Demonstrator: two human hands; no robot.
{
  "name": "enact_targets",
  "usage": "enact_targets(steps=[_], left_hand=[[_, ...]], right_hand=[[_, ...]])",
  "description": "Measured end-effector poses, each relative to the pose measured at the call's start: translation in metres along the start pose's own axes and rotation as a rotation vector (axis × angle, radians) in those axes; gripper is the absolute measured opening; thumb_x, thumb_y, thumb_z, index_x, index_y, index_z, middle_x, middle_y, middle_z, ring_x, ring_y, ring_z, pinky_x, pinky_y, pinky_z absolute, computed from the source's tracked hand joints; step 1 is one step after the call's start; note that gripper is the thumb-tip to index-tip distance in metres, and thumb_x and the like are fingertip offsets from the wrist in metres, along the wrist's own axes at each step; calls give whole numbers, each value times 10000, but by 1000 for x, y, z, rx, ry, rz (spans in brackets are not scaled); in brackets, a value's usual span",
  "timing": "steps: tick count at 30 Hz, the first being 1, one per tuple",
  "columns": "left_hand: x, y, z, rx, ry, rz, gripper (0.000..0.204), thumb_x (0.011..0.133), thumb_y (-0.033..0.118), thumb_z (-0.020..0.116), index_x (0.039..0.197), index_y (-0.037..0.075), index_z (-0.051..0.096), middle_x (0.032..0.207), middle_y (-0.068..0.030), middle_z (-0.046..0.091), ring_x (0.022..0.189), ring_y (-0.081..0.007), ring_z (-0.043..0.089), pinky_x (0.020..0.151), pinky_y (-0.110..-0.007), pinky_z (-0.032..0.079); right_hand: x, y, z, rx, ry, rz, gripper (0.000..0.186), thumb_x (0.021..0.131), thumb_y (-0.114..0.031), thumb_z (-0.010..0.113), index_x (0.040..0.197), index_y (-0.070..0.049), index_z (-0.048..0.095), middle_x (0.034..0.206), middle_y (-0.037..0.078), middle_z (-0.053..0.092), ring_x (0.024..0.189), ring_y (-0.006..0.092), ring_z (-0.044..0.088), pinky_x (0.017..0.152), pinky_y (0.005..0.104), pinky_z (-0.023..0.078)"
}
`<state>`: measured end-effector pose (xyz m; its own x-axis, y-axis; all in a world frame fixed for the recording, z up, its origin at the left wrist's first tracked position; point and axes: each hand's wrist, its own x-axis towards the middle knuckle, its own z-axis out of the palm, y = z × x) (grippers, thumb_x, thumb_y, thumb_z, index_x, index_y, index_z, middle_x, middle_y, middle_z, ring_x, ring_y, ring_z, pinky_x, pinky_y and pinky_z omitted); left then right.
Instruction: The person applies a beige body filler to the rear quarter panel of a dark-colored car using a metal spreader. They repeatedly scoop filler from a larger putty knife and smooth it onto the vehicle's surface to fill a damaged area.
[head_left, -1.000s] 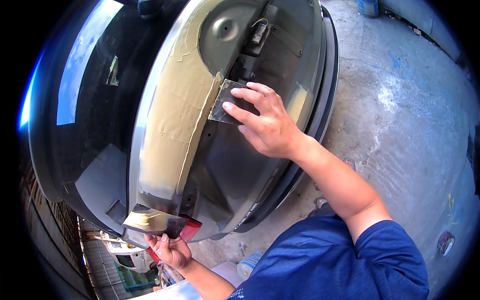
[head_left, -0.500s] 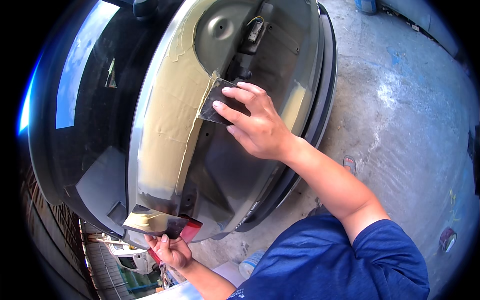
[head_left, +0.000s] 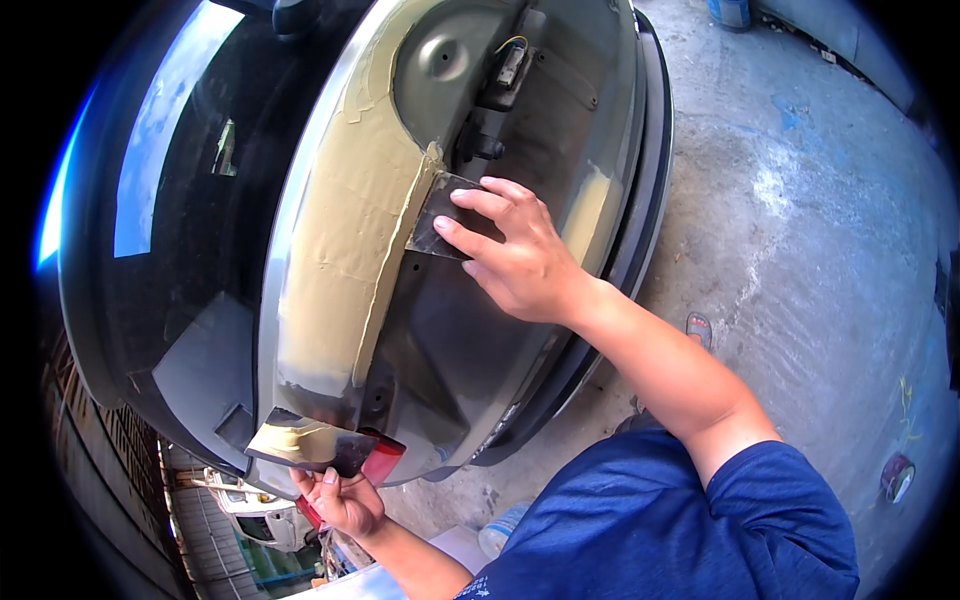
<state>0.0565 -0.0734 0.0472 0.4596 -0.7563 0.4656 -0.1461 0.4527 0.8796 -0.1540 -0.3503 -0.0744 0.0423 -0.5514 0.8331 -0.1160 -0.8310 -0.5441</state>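
Note:
In my right hand (head_left: 525, 250) is a thin dark spreader (head_left: 435, 222), pinched between thumb and spread fingers. Its left edge lies along the ridge of beige body filler (head_left: 345, 220) that coats the car's trunk lid (head_left: 310, 383). The filler shows a rough raised seam near the spreader and a lumpy tip at its upper corner. Lower left, my left hand (head_left: 347, 503) grips a dark flat plate (head_left: 348, 455) from below. A smear of beige filler (head_left: 305, 440) sits on that plate, close to the lid's lower end.
Left of the lid is the dark rear window (head_left: 190, 330). A red tail light (head_left: 383, 460) is beside the plate. The black bumper edge (head_left: 655, 120) curves along the right, next to the concrete floor (head_left: 800, 300). A can (head_left: 897, 478) stands on the floor; a white vehicle (head_left: 265, 510) is lower left.
My right hand and the spreader have shifted slightly right and down, drawing a little away from the filler's upper tip. My left hand and its plate stay nearly in place.

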Motion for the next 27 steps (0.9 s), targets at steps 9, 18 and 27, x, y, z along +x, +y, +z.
enact_targets(steps=[9, 18, 27], left_hand=[[-2, -1, -4, -10, 22, 9, 567, 818, -46, 479, 1371, 69, 425, 1377, -175, 488, 1292, -310, 451, 1096, -516, 337], [-1, -1, -4, -16, 64, -1, 636, 784, -81, 484, 1400, 38, 379, 1392, -194, 467, 1314, -340, 435, 1105, -529, 339], [-1, -1, 1, 11, 40, 24, 603, 818, -56, 463, 1406, 31, 362, 1389, -205, 461, 1292, -322, 453, 1087, -521, 364]], right_hand=[[-5, -9, 8, -44, 30, -39, 577, 680, -23, 717, 1221, -188, 601, 1312, 73, 480, 1218, 349, 424, 981, 457, 385], [-3, -23, 15, -97, 30, -53, 548, 695, -23, 712, 1209, -176, 602, 1290, 83, 486, 1210, 352, 426, 990, 446, 372], [-8, -36, 19, -77, 39, -44, 542, 693, -23, 713, 1204, -164, 602, 1284, 79, 491, 1200, 354, 432, 983, 447, 378]])
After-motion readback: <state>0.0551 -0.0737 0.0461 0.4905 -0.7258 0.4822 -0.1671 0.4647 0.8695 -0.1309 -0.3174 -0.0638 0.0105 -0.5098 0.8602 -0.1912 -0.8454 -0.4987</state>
